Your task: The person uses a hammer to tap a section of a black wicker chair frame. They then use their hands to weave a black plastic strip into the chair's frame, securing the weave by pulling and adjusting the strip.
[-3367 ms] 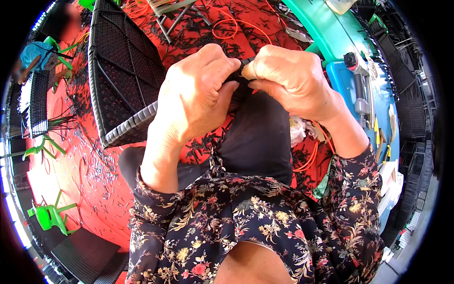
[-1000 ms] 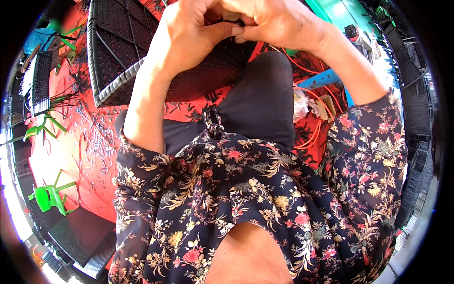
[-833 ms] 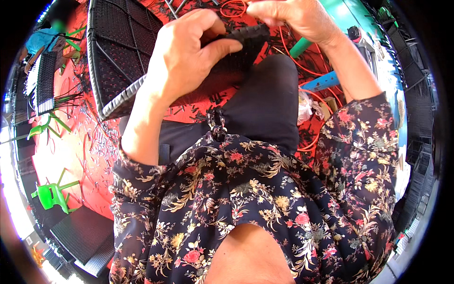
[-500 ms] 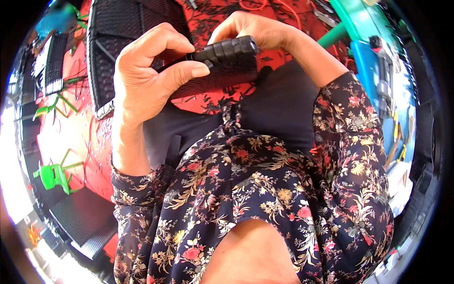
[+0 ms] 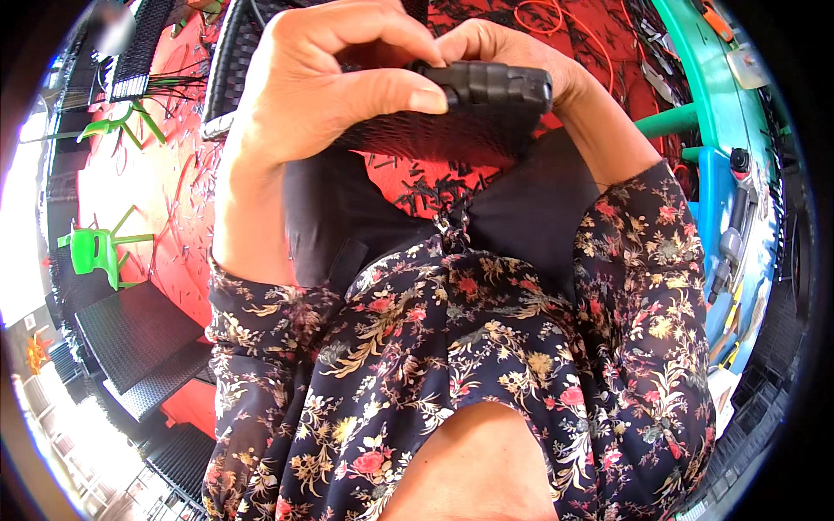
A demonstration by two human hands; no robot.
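Note:
Across my lap lies a black woven wicker panel (image 5: 434,135), its thick wrapped edge (image 5: 499,84) facing up toward me. My left hand (image 5: 321,82) is closed at the left part of this edge, with the thumb pressed on its near side and the fingers bent over the top. Beyond the edge, my right hand (image 5: 517,48) is curled, and its fingertips come close to the left fingers. The wrapped edge hides most of the right fingers, so what they hold cannot be made out.
Short black strip scraps litter the red floor (image 5: 404,178). To the left stand green chairs (image 5: 95,252) and black woven panels (image 5: 139,334). At the right is a green and blue table (image 5: 712,95) with a grey and black tool (image 5: 734,226). An orange hose (image 5: 599,52) runs along the floor.
My view has shifted, so chairs and table sit elsewhere in it. Both hands and the wrapped edge appear farther right. The hands have come closer together, left fingers near the right ones.

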